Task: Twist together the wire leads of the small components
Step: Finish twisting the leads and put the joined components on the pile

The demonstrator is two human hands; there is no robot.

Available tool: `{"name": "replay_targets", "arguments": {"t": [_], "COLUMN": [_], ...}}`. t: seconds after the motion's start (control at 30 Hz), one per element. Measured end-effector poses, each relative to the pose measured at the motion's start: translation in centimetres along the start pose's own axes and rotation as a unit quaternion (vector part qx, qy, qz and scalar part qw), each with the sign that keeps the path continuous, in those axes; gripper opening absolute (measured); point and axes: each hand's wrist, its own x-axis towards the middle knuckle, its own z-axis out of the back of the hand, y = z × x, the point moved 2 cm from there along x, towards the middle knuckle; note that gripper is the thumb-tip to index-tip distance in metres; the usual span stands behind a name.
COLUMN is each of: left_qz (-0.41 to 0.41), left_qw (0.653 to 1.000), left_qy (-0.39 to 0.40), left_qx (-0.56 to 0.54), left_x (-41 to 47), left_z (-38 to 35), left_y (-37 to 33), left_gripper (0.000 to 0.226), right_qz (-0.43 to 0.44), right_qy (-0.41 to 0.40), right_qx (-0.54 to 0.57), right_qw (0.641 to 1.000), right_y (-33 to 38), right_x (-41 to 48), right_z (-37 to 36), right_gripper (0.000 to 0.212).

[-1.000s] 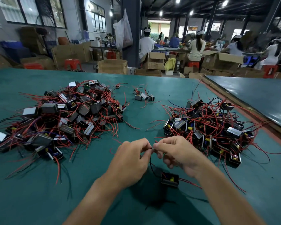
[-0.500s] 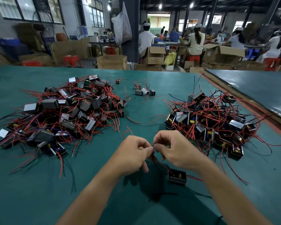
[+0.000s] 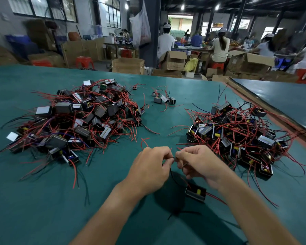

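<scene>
A small black component (image 3: pixel 196 192) with a yellow core hangs just above the green table (image 3: pixel 42 200), under my right wrist. Its thin dark leads (image 3: pixel 171 174) run up to my fingertips. My left hand (image 3: pixel 151 167) and my right hand (image 3: pixel 199 163) meet fingertip to fingertip and both pinch the lead ends between thumb and forefinger. A red lead (image 3: pixel 215 198) trails from the component to the right.
A big heap of components with red wires (image 3: pixel 78 119) lies at the left, another heap (image 3: pixel 237 135) at the right. A few loose components (image 3: pixel 163 99) sit far middle. A second table (image 3: pixel 281 103) adjoins on the right. People and cardboard boxes (image 3: pixel 173 61) fill the background.
The hanging component has swung right and a little lower under my right wrist. My fingertips stay pinched together on the leads, shifting slightly as they work the wire.
</scene>
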Motion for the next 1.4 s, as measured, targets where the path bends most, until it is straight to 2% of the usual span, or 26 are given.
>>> {"name": "replay_targets", "arguments": {"t": [0.2, 0.3, 0.4, 0.5, 0.57, 0.67, 0.7, 0.77, 0.93, 1.03, 1.17, 1.27, 1.33, 1.4], "left_qz": [-0.052, -0.059, -0.06, -0.047, -0.001, 0.121, 0.147, 0.17, 0.151, 0.108, 0.102, 0.107, 0.112, 0.112], "left_qw": [0.997, 0.996, 0.996, 0.997, 1.0, 0.986, 0.979, 0.97, 0.98, 0.991, 0.992, 0.991, 0.99, 0.989], "left_qy": [-0.035, -0.037, -0.036, -0.023, -0.004, 0.044, 0.055, 0.058, 0.035, 0.0, 0.005, 0.004, 0.003, 0.001], "left_qx": [0.048, 0.054, 0.058, 0.049, 0.016, -0.102, -0.131, -0.161, -0.125, -0.073, -0.071, -0.079, -0.089, -0.094], "left_x": [-0.2, -0.3, -0.2, -0.1, 0.1, 0.5, 0.6, 0.8, 0.4, 0.4, 0.3, 0.2, 0.2, 0.2], "left_z": [-0.1, 0.0, 0.1, 0.0, -0.2, -0.3, -0.3, -0.2, -0.3, 0.0, 0.3, 0.4, 0.4, 0.5], "left_y": [-0.4, -0.2, 0.1, 0.0, 0.0, 0.5, 0.7, 0.9, 0.4, 0.1, 0.0, -0.2, -0.1, -0.1], "left_gripper": [0.01, 0.01, 0.01, 0.012, 0.015, 0.018, 0.02, 0.02, 0.014, 0.014, 0.015, 0.016, 0.015, 0.015], "right_qz": [-0.085, -0.102, -0.089, -0.018, 0.087, 0.263, 0.293, 0.316, 0.254, 0.217, 0.188, 0.104, 0.044, 0.017], "right_qy": [0.074, 0.098, 0.087, 0.051, 0.012, -0.047, -0.06, -0.082, -0.061, -0.059, -0.097, -0.073, -0.038, -0.039], "right_qx": [0.036, 0.081, 0.1, 0.061, -0.016, -0.206, -0.236, -0.245, -0.18, -0.146, -0.063, 0.097, 0.221, 0.258], "right_qw": [0.993, 0.987, 0.987, 0.997, 0.996, 0.941, 0.925, 0.913, 0.948, 0.963, 0.975, 0.987, 0.974, 0.965], "right_y": [-0.1, -0.3, -0.5, -0.5, -0.3, -0.2, -0.3, -0.6, -1.2, -1.3, -1.3, -0.8, -0.1, 0.2], "right_x": [-0.3, -0.2, 0.1, 0.3, 0.4, 0.5, 0.5, 0.6, 1.4, 1.7, 2.4, 4.2, 5.8, 7.3], "right_z": [1.2, 1.0, 1.0, 0.8, 0.6, 0.1, 0.0, 0.0, 0.7, 0.7, 0.9, 1.0, 0.4, 0.1], "right_gripper": [0.025, 0.019, 0.018, 0.021, 0.022, 0.016, 0.013, 0.011, 0.022, 0.02, 0.01, 0.011, 0.015, 0.031]}}
